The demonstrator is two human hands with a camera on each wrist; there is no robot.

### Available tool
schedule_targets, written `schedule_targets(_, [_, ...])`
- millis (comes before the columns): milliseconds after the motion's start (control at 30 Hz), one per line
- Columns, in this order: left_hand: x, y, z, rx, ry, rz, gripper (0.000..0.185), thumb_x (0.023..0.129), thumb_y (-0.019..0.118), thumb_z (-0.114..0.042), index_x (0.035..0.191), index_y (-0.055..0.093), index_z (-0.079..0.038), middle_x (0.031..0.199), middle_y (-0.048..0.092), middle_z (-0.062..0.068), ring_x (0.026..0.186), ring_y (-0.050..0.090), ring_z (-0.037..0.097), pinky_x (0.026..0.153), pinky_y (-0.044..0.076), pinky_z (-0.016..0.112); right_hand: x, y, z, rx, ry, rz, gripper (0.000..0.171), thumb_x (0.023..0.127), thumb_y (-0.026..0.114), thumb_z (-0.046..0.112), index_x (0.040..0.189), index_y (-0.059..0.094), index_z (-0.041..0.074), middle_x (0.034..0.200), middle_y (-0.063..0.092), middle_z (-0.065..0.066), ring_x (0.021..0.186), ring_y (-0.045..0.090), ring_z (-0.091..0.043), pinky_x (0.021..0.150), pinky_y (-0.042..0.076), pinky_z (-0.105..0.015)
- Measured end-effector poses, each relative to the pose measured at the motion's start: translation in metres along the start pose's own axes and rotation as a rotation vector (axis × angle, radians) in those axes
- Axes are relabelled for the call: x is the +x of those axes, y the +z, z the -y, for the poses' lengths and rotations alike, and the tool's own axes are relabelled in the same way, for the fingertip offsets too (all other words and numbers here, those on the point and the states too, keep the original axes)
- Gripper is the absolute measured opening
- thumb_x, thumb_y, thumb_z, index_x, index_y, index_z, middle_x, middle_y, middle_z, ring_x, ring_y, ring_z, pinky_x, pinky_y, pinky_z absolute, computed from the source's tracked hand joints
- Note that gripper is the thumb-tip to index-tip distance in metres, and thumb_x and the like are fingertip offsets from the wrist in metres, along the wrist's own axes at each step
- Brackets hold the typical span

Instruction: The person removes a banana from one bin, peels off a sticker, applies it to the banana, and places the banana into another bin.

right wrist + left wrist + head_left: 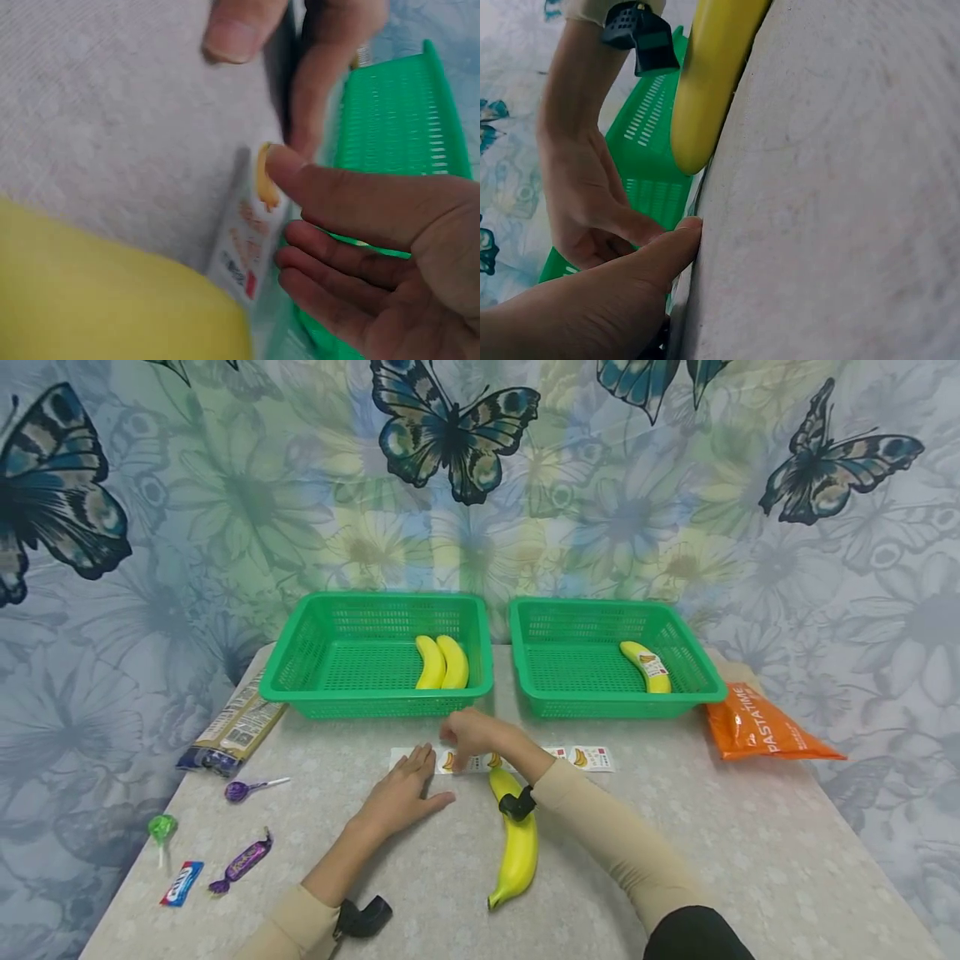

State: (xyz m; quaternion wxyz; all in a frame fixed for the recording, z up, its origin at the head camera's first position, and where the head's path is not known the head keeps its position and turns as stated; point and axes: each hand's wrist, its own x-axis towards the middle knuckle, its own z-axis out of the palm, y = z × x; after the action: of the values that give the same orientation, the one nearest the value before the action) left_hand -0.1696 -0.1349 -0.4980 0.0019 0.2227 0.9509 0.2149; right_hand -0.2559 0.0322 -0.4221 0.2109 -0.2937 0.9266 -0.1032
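the right hand [471,737] hovers low over a strip of stickers [501,760] on the table [675,827], fingers curled down, and in the right wrist view its forefinger tip [289,169] sits right on the edge of one sticker [251,232]; whether thumb and finger actually pinch it cannot be told. that sticker is a small white label with a yellow banana picture, some faint print and a red mark at its lower end. the left hand [401,793] lies flat beside it, fingers straight and pressed on the left end of the strip, thumb out to the side.

just under the right wrist lies a loose banana [516,839], bright yellow, unmarked on the side that shows, its tip pointing up at the strip. beyond the hands stand two green baskets side by side: the left basket [315,647] holds two bananas [442,662] lying together, the right basket [690,652] holds one banana with a sticker [647,667].

further out, an orange pasta bag [765,731] lies at the right edge, a dark packet [232,731] at the left, and near it a purple lollipop [242,790], a green lollipop [162,828], a purple wrapped sweet [243,862] and a blue candy bar [181,882]. a butterfly-print cloth [450,435] hangs behind.
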Motion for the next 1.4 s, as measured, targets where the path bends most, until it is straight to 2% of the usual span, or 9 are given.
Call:
schedule_targets(233, [-0.0001,0.0001,-0.0038,0.0,-0.002,0.012,0.084,0.089,0.065,-0.05,0.141,0.043,0.011,0.151,0.038,0.026,0.144,0.034,0.037,0.118,0.03,0.051,0.0025,0.0104,-0.0001,-0.054,0.021,0.014,0.055,0.07,0.088,0.017,0.121,0.066,0.011,0.109,0.068,-0.001,0.102,0.061,-0.015,0.09,0.052,-0.028])
schedule_targets(467, [0.001,-0.002,-0.007,0.019,0.007,0.009,0.084,0.088,0.066,-0.05,0.139,0.044,0.013,0.149,0.04,0.028,0.142,0.037,0.039,0.116,0.032,0.052,0.0019,0.0113,0.0005,-0.101,0.006,-0.004,0.055,0.068,0.089,0.016,0.119,0.067,0.012,0.109,0.068,0.0,0.103,0.061,-0.015,0.09,0.052,-0.028])
schedule_targets(733, [0.0011,-0.0035,-0.0068,0.014,0.0,0.004,0.083,0.088,0.067,-0.048,0.139,0.044,0.013,0.149,0.04,0.029,0.142,0.036,0.039,0.116,0.032,0.052,0.0038,0.0107,-0.0012,-0.094,-0.021,-0.019,0.045,0.068,0.089,0.015,0.109,0.07,0.014,0.103,0.068,0.002,0.095,0.06,-0.012,0.085,0.051,-0.026])
schedule_targets(1167, [0.0017,-0.0025,-0.0072,0.012,-0.005,0.001,0.084,0.088,0.067,-0.05,0.139,0.044,0.013,0.149,0.04,0.028,0.143,0.036,0.039,0.116,0.032,0.052,0.0031,0.0101,-0.0015,-0.105,-0.016,-0.025,0.031,0.068,0.089,0.017,0.093,0.072,0.015,0.091,0.065,0.005,0.088,0.056,-0.011,0.081,0.049,-0.025])
schedule_targets(1400, [0.002,-0.0034,-0.0065,0.022,-0.007,0.004,0.084,0.088,0.066,-0.05,0.14,0.043,0.013,0.15,0.039,0.028,0.142,0.035,0.039,0.116,0.032,0.052,0.0033,0.0102,-0.0009,-0.08,-0.04,-0.054,0.018,0.075,0.085,0.012,0.088,0.073,0.014,0.085,0.068,0.004,0.081,0.059,-0.01,0.072,0.049,-0.021])
